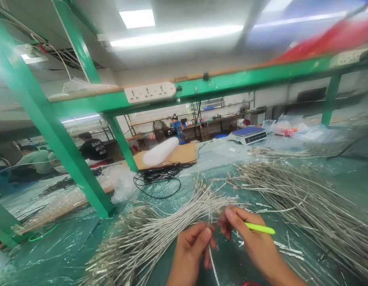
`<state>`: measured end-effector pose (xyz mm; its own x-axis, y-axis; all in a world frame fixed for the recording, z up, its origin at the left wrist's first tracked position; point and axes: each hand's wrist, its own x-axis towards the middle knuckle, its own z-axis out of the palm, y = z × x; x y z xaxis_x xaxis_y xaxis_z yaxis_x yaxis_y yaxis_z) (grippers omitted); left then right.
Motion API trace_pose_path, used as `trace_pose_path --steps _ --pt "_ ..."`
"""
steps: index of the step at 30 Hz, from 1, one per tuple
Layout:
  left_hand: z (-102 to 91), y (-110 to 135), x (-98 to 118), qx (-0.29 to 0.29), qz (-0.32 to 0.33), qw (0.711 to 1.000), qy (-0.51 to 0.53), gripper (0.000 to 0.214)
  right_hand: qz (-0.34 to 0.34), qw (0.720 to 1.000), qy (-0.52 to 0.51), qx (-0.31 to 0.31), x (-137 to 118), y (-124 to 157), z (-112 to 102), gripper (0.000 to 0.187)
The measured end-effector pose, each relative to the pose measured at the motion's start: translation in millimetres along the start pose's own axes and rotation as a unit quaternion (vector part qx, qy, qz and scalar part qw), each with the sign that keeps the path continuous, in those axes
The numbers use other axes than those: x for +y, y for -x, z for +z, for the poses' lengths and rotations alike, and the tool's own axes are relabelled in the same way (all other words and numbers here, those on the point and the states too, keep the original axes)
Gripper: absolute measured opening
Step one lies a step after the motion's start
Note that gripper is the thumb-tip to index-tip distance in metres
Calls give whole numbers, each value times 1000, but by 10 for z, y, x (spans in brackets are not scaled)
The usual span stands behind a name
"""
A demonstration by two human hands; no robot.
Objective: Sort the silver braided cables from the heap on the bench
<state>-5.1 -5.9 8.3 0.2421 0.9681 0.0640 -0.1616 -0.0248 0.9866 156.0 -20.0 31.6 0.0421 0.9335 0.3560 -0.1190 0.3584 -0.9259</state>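
1. One silver braided cable (212, 263) runs near-upright at lower center, pinched between the thumb and fingers of our left hand (190, 247).
2. Our right hand (248, 233), just beside it, holds a neon-yellow pen-shaped tool (260, 228) (we cannot make out its tip).
3. We have a fanned cable bundle (164, 228) at lower left and a long cable pile (303, 202) at right.

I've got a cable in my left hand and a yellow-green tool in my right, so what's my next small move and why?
Probably ease the right hand slightly toward the upper end of the cable: that end sticks up above the pinch of the left hand, and the right hand, holding the yellow-green tool, is close beside it.
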Motion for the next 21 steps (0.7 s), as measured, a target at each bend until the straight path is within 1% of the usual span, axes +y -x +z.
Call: trace_pose_path --steps 9,14,18,21 --pt "17 20 2 -2 4 1000 -11 30 1 1000 -16 -18 21 -10 -31 38" --pt "8 12 -1 -2 9 1000 -27 31 0 1000 -2 -13 17 -7 -20 38" --pt "-3 9 17 -15 14 999 -37 31 18 999 7 -28 13 -7 -8 40" --pt "-16 2 33 -31 6 999 -38 36 33 999 -9 -26 40 -11 -3 41"
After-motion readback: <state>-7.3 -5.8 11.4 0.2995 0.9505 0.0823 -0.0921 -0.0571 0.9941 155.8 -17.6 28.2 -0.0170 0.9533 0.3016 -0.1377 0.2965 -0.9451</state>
